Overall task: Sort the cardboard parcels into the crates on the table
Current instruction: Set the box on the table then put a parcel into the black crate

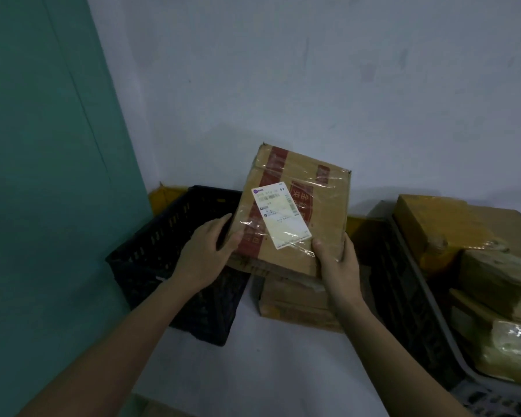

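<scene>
- While both hands grip it, the cardboard parcel (pixel 295 206) is held tilted above the tabletop (pixel 253 356), its labelled face turned up toward the camera.
- Left hand (pixel 205 251): thumb on the top face near the lower left corner, fingers curled round the left edge.
- Right hand (pixel 337 260): thumb pressed on the face just beside the white shipping label (pixel 280 215), fingers wrapped under the lower right corner.
- Directly beneath lies a short stack of parcels (pixel 295 305), which I judge still waits to be sorted.
- Left of the hands sits a black crate (pixel 175 260); its inside is dark and I cannot tell what it holds.
- On the right, a grey crate (pixel 427 299) already holds several taped parcels (pixel 494 278), so part of the sorting looks done.
- Held parcel's look: brown, flattish box with red printed bands, wrapped in glossy clear tape that wrinkles at the edges; corners slightly crushed.
</scene>
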The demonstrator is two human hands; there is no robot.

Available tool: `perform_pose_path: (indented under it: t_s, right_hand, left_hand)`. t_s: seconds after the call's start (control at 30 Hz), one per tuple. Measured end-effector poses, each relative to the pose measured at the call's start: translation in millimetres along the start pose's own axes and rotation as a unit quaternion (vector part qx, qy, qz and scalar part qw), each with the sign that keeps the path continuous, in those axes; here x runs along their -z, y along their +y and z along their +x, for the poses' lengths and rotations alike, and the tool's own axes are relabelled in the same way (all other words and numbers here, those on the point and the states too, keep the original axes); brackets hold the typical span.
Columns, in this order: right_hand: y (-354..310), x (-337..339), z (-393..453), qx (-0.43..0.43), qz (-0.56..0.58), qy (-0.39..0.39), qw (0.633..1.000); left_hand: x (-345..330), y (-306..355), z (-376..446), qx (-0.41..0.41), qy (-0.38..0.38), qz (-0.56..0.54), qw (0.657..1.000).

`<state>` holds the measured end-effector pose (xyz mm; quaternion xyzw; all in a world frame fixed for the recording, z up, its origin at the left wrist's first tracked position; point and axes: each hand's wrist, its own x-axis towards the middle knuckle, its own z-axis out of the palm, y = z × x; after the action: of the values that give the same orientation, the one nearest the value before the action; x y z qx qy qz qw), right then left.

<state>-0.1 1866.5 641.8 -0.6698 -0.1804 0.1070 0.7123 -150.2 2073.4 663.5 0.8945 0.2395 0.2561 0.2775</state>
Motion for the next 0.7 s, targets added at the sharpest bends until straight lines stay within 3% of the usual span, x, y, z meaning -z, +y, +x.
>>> perform_pose_path:
  t_s: [0.17,0.33,0.5,0.7]
  right_hand:
    - [-7,-60,36,-0.001,0.01,-0.004,1.0]
    - [-9,-147,69,-0.029,0.029,0.021,0.999]
    - [-1,-220,96,-0.058,-0.014,0.035,0.998]
    - [18,-274,110,-0.043,-0.117,0.017,0.992]
  left_hand:
    - [31,-68,35,0.005,0.031,0.012,0.999]
    - [75,-172,73,0.029,0.035,0.113,0.993]
    - [81,-251,93,0.104,-0.035,0.162,0.981]
    - [67,-296,112,0.139,-0.128,0.107,0.976]
